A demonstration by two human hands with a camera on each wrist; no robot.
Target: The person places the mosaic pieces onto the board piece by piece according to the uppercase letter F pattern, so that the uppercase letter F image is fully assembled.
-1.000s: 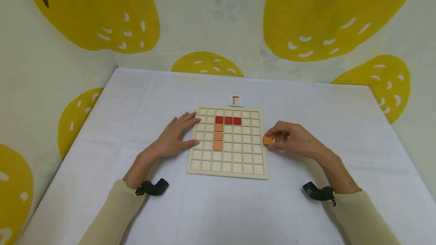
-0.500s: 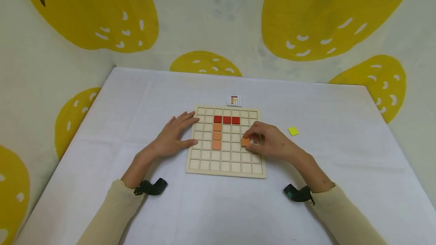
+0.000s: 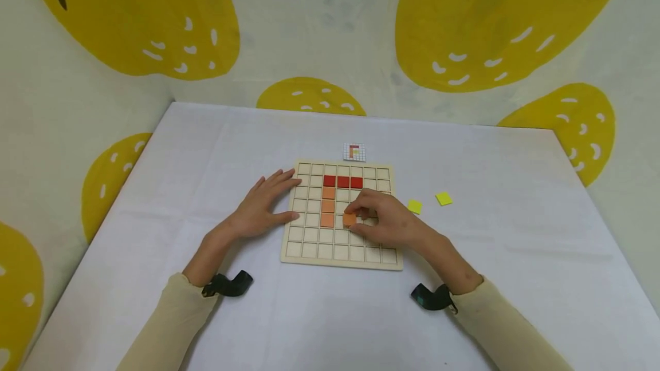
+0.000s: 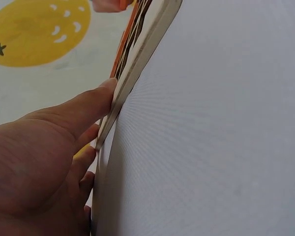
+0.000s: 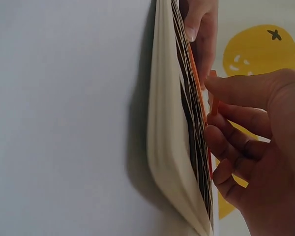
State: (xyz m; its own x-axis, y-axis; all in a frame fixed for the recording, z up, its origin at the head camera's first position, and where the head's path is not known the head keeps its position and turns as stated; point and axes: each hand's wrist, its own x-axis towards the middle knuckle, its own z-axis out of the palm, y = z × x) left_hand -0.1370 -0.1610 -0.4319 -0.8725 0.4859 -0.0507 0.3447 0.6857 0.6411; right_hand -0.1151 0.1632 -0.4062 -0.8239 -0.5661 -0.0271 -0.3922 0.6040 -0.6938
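Observation:
A wooden grid board (image 3: 342,264) lies on the table. Three red tiles (image 3: 342,181) form a row near its top, and three orange tiles (image 3: 327,206) run down a column below the leftmost red one. My right hand (image 3: 384,219) pinches another orange tile (image 3: 349,220) between thumb and fingertips, over the board right of that column; the right wrist view shows this tile (image 5: 215,93) on edge, close over the board. My left hand (image 3: 265,205) rests with fingers spread at the board's left edge, thumb (image 4: 105,91) against the rim.
Two yellow tiles (image 3: 415,206) lie on the white tablecloth (image 3: 505,199) right of the board. Behind the board is a small pattern card (image 3: 354,152) with a gridded red, orange and yellow figure. A patterned cloth wall (image 3: 319,33) stands behind the table.
My right hand has moved left from beside the board to over it, carrying the orange tile. Two yellow tiles now show on the cloth where the hand was. My left hand stays put.

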